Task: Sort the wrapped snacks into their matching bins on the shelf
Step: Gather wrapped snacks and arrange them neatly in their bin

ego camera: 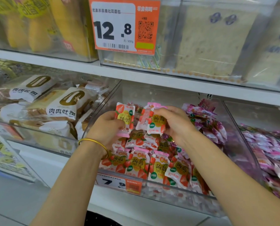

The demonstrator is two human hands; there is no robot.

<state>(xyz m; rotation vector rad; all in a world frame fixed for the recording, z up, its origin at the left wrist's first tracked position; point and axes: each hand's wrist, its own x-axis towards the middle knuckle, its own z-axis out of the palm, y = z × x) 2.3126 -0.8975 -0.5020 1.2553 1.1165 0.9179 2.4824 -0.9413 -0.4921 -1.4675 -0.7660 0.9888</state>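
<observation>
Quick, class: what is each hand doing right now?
Left hand: grips one strawberry packet.
Right hand: grips a bunch of strawberry packets.

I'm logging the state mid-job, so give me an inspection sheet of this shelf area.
Surface: white shelf above the clear middle bin.
Job's things: strawberry packs piled in that bin; purple packs heaped at its right side.
Clutter: nothing seen.
Hands: left hand grips a strawberry pack; right hand grips a second pack, perhaps two.
Cables: nothing seen.
Surroundings: bread packs in the left bin; orange price tag above; gold bangle on the left wrist.
</observation>
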